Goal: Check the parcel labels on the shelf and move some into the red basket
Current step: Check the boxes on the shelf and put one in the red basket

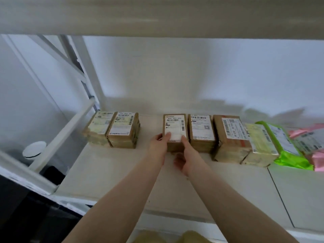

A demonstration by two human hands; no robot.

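Note:
A row of brown cardboard parcels with white labels lies on a white shelf [122,172]. Both hands hold the middle parcel [174,127], its label face up. My left hand [160,143] grips its near left corner, thumb on the label. My right hand [185,158] grips the near right corner, thumb on top and fingers curled under the front edge. Two parcels [114,130] sit to the left, with a gap between them and the held one. Three more parcels [229,135] stand close on the right. The red basket is out of view.
A green bag parcel [284,148] and a pink one [313,137] lie at the far right of the shelf. The upper shelf board [157,16] hangs overhead. White frame bars [66,135] stand at the left. A white round object [34,149] sits below left.

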